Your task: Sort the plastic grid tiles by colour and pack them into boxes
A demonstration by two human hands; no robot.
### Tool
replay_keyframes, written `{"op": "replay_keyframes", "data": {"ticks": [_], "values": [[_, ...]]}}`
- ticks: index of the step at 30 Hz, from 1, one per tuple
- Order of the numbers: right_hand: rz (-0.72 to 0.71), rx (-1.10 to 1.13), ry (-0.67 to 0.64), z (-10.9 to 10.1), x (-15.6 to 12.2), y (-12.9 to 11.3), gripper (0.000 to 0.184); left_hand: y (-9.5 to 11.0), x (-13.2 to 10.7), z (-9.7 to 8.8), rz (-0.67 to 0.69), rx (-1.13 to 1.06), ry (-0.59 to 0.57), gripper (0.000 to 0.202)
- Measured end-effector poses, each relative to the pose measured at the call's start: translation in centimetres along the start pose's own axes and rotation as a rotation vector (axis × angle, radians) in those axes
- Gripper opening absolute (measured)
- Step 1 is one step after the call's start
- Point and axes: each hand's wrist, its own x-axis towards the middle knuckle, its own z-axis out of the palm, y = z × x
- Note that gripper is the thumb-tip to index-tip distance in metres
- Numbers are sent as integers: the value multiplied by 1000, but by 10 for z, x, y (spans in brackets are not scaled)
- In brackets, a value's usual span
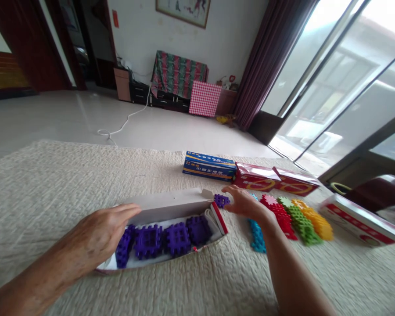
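Note:
An open cardboard box (134,265) with a raised white lid flap lies on the textured cover in front of me. Several purple notched plastic building blocks (148,241) sit in a row inside it, on white lining. My left hand (102,230) holds the box's left end, fingers reaching along the inner side; its thumb is hidden. Just beyond the box's right end is another purple block (221,201). My right hand (246,204) is beside that block, thumb and fingers apart at its right edge.
Blue (258,235), red (279,215), green (301,224) and yellow (317,221) blocks lie in rows at right. Behind stand a blue box (209,166) and two red boxes (256,175). A red-and-white box (362,219) lies far right. A white cable (128,117) crosses the floor.

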Motion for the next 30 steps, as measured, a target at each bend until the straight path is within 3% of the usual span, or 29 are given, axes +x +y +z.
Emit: {"op": "replay_keyframes", "data": {"ticks": [4, 11, 15, 18, 21, 24, 30], "values": [[1, -28, -46, 10, 4, -3, 53, 0, 0, 0, 0, 28, -15, 43], [10, -58, -58, 18, 8, -8, 39, -2, 0, 1, -16, 60, -40, 42], [6, -62, -15, 7, 7, -9, 40, 5, 1, -4, -26, 40, -32, 41], [-23, -27, 128, -11, 0, -17, 39, 15, 4, -11, -44, 19, -37, 42], [-156, 89, 264, -31, -13, -40, 37, 24, 7, -19, -61, 8, -60, 43], [-315, 232, 257, -43, -28, -78, 35, 30, 10, -25, -80, -26, -74, 45], [-573, 356, 1, -30, -40, -155, 37, 39, 13, -36, -99, -130, -130, 42]]}}
